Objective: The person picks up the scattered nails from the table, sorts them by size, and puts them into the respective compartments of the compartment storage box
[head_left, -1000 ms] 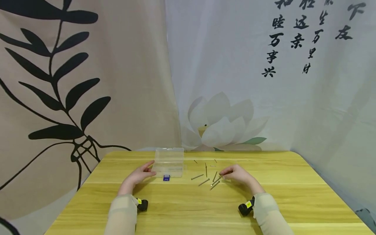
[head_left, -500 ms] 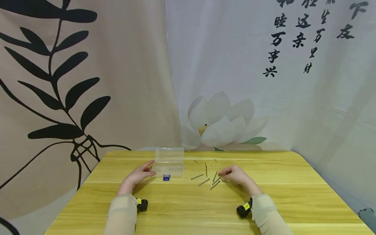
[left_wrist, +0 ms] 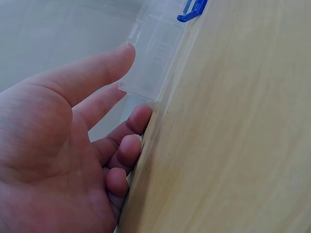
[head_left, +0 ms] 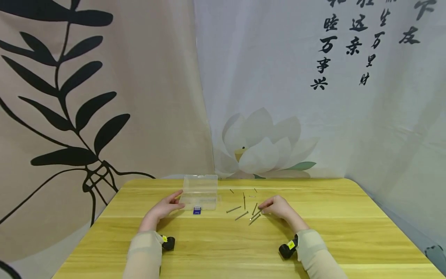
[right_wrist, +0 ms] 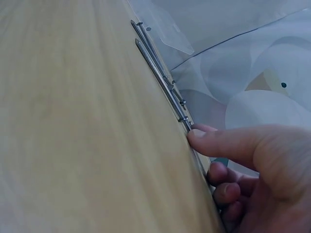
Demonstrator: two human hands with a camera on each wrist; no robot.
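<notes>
In the head view, a clear plastic box [head_left: 200, 185] stands with its lid raised and a blue latch [head_left: 197, 210] at its front. My left hand [head_left: 163, 208] holds the box's left end, thumb at the front corner and index finger farther back. The left wrist view shows the thumb [left_wrist: 124, 60] against the clear wall. Over on the right, my right hand [head_left: 279, 208] pinches the near end of a steel nail [head_left: 256, 215] between thumb and index finger. Another nail [head_left: 254, 220] lies close alongside it. The right wrist view shows the thumb [right_wrist: 204, 141] at the nail's end.
Several loose nails lie between the hands, among them a long nail [head_left: 244, 201] and a slanted nail [head_left: 233, 209]. Small short pins [head_left: 252, 196] are farther back. The wooden table [head_left: 216, 252] meets a printed curtain [head_left: 167, 97] at its far edge.
My right hand and wrist have shifted slightly left, fingers staying at the nail. The left hand and box keep their places; the head view has shifted a little.
</notes>
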